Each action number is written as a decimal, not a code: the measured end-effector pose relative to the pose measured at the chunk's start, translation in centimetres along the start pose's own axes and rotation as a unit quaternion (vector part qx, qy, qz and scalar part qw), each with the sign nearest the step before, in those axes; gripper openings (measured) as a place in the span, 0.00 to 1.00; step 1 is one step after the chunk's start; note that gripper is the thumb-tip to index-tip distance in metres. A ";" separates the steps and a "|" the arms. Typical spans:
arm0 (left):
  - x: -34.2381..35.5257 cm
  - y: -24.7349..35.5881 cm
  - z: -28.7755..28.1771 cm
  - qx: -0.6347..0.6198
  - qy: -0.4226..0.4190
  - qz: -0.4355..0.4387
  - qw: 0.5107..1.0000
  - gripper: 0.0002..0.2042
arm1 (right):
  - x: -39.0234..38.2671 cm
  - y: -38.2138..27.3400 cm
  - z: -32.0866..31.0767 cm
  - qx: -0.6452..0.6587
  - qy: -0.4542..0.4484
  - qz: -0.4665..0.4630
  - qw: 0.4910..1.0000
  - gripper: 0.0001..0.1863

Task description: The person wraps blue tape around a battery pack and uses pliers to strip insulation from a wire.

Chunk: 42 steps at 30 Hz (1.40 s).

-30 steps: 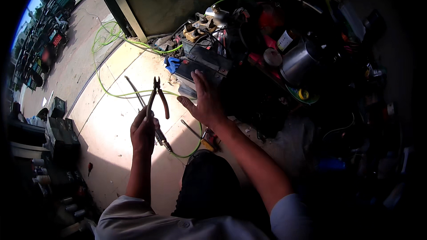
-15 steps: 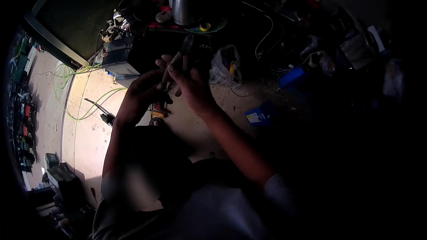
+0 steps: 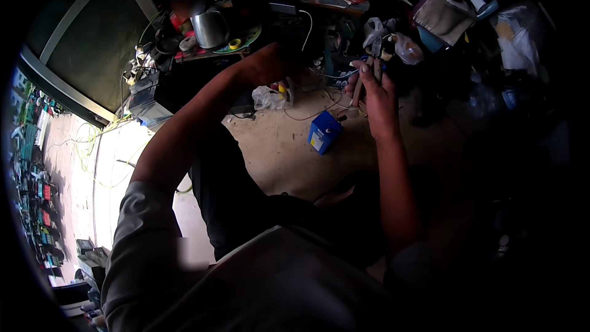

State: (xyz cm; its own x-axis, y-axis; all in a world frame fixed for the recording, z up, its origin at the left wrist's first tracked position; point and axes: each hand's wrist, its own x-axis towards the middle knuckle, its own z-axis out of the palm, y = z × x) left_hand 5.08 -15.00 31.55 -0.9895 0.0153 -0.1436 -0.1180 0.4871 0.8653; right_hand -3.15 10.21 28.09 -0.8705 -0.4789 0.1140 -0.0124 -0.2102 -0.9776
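My right hand (image 3: 378, 95) is closed around a pair of pliers (image 3: 376, 48), whose jaws point away from me and whose handles show at the fingers. Thin wires run close beside that hand. My left hand (image 3: 270, 64) reaches across toward the dark middle of the workspace; shadow hides its fingers, so I cannot make out whether it holds anything. Below and between the hands a blue box-shaped pack (image 3: 324, 132) with a pale label sits on the floor. A white plastic bag (image 3: 268, 98) with something yellow in it lies just under my left hand.
At the back left stand a metal kettle (image 3: 209, 29) and a yellow tape roll (image 3: 235, 43). A grey cloth bag (image 3: 447, 15) and a clear plastic bag (image 3: 519, 40) lie at the far right. Green cable (image 3: 92, 157) loops over the sunlit floor by the doorway.
The view has shifted right. My hands, close together before around the pliers, are now apart: the right one carries the pliers rightward, and the left one reaches forward, free of them.
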 end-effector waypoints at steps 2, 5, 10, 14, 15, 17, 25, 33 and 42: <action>3.4 -0.6 3.2 0.004 -0.034 -0.009 0.999 0.17 | -1.1 1.5 -2.8 0.018 0.072 0.018 0.997 0.19; 7.3 -4.8 8.2 -0.041 -0.043 -0.063 0.996 0.17 | -2.7 4.6 -4.9 -0.044 0.129 0.121 0.983 0.16; 9.0 -14.0 15.6 -0.147 0.025 -0.107 0.983 0.16 | -5.2 9.6 -5.7 -0.108 0.037 0.213 0.970 0.16; 8.6 -18.0 19.9 -0.215 0.098 -0.046 0.971 0.16 | -7.0 12.7 -7.0 -0.182 0.005 0.270 0.945 0.16; 8.7 -18.8 20.4 -0.231 0.118 -0.029 0.965 0.16 | -7.1 13.1 -6.9 -0.199 0.001 0.287 0.937 0.16; 9.4 -18.5 20.1 -0.229 0.076 -0.022 0.970 0.15 | -7.0 14.2 -6.9 -0.196 0.010 0.274 0.942 0.13; 8.5 -20.7 20.6 -0.320 0.040 -0.073 0.944 0.12 | -6.7 16.4 -6.3 -0.251 -0.028 0.299 0.920 0.14; 9.0 -21.5 22.5 -0.405 0.027 -0.093 0.909 0.10 | -6.8 18.4 -7.4 -0.281 -0.044 0.327 0.901 0.13; 8.7 -21.9 22.9 -0.463 0.036 -0.093 0.881 0.10 | -6.1 15.6 -5.4 -0.110 -0.037 0.384 0.916 0.13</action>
State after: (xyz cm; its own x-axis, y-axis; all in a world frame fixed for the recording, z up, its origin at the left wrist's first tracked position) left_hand 0.93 -5.52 0.30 -0.9444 -0.0615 -0.3231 -0.2634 -0.4467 0.8550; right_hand -0.67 14.47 11.23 -0.6280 -0.4718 -0.6189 0.4844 0.3855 -0.7853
